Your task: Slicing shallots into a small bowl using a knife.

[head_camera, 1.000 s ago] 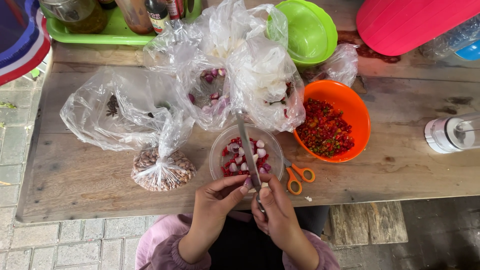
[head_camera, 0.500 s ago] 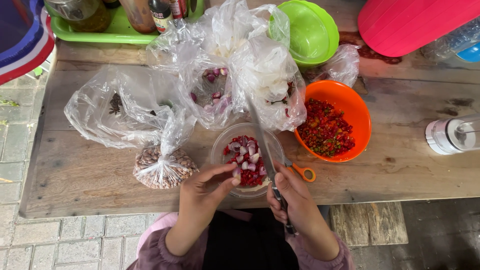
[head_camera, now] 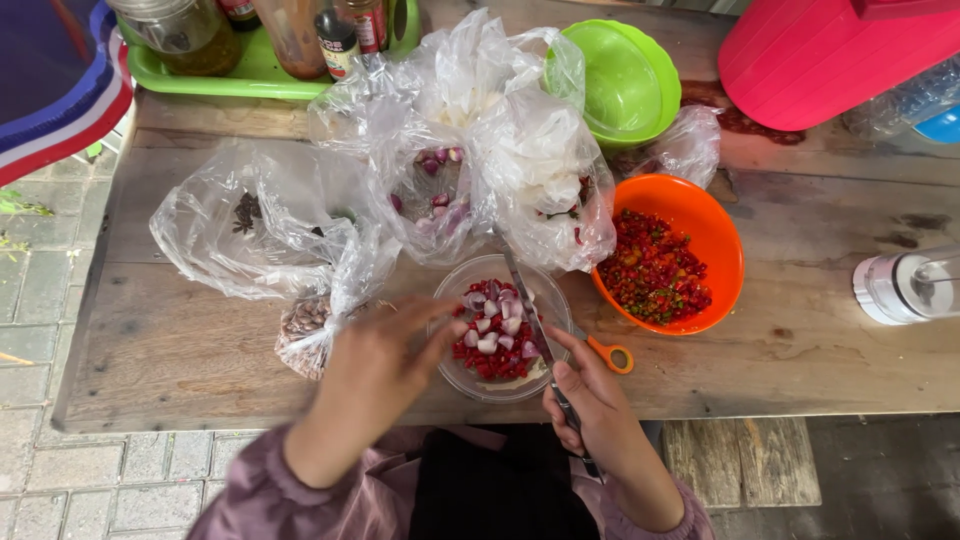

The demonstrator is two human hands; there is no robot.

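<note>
A clear glass bowl (head_camera: 462, 372) near the table's front edge holds chopped red chilli and pale shallot pieces (head_camera: 492, 335). My right hand (head_camera: 592, 405) grips the handle of a long knife (head_camera: 527, 312), whose blade lies across the bowl pointing away from me. My left hand (head_camera: 378, 372) is blurred beside the bowl's left rim, fingers stretched toward it, holding nothing that I can see. Behind the bowl stands a clear plastic bag (head_camera: 455, 150) with whole small shallots (head_camera: 437, 160) inside.
An orange bowl (head_camera: 720, 240) of chopped chilli sits to the right, orange-handled scissors (head_camera: 608, 353) beside it. A green bowl (head_camera: 620, 80), a green tray (head_camera: 250, 75) of bottles, more plastic bags (head_camera: 240, 230), a white jar (head_camera: 905, 285) and a pink object (head_camera: 830, 50) crowd the wooden table (head_camera: 180, 350).
My left hand drew back from over the bowl to its left rim. My right hand stays on the knife, whose blade stays across the bowl.
</note>
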